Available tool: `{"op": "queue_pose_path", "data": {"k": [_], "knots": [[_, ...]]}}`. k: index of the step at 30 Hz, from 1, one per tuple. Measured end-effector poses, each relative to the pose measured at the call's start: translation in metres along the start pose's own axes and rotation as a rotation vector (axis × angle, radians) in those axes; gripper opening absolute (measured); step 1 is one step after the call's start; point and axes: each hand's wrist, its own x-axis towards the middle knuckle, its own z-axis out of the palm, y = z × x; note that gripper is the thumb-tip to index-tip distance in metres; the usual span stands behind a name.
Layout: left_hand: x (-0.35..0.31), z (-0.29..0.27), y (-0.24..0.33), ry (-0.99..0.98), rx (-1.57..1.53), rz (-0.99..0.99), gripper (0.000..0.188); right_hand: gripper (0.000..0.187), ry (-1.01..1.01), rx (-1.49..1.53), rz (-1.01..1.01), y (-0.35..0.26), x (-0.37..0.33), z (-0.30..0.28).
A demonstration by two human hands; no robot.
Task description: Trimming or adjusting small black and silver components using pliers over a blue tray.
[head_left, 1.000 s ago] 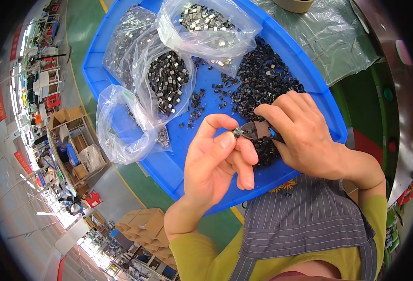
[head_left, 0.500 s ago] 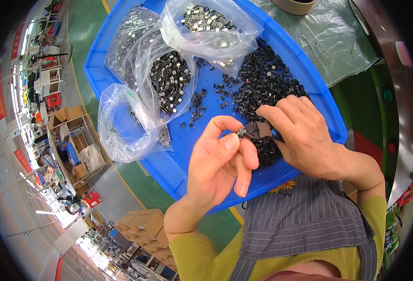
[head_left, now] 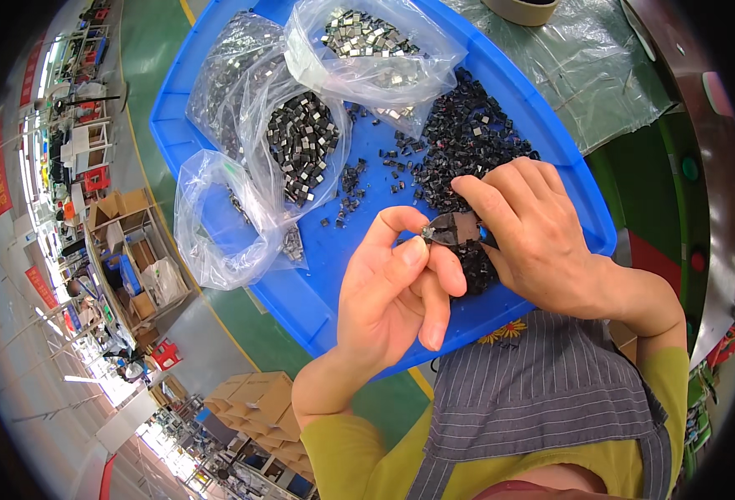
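A long workshop lined with cluttered benches and racks spreads away at left, its green-and-grey painted floor (head_left: 232, 310) marked with yellow lines, and brown cardboard cartons (head_left: 259, 408) stand stacked below. A wide blue plastic tray (head_left: 324, 250) with raised walls lies under the hands, bearing clear, crumpled plastic bags (head_left: 227, 218), some holding shiny square pieces (head_left: 302, 150), and a loose heap of small black pieces (head_left: 471, 133). Over the heap's near end, the right hand (head_left: 540, 232) is curled around a dark hand tool (head_left: 465, 227) with a brown, flat-faced middle; its handle is hidden. The left hand (head_left: 384, 287) pinches thumb against forefinger, other fingers loosely bent, on a tiny greyish, metallic-looking part (head_left: 426, 234) at the tool's tip, its exact shape too small to tell.
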Motion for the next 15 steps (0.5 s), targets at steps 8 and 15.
{"op": "queue_pose_path", "data": {"k": [8,15], "knots": [[0.002,-0.003,0.003,-0.041,0.114,0.028,0.019,0.026,-0.227,0.282,0.086,-0.002,-0.002,-0.013],[0.002,-0.006,0.003,-0.111,0.642,0.341,0.017,0.019,-0.474,0.826,0.351,0.003,0.003,-0.025]]}}
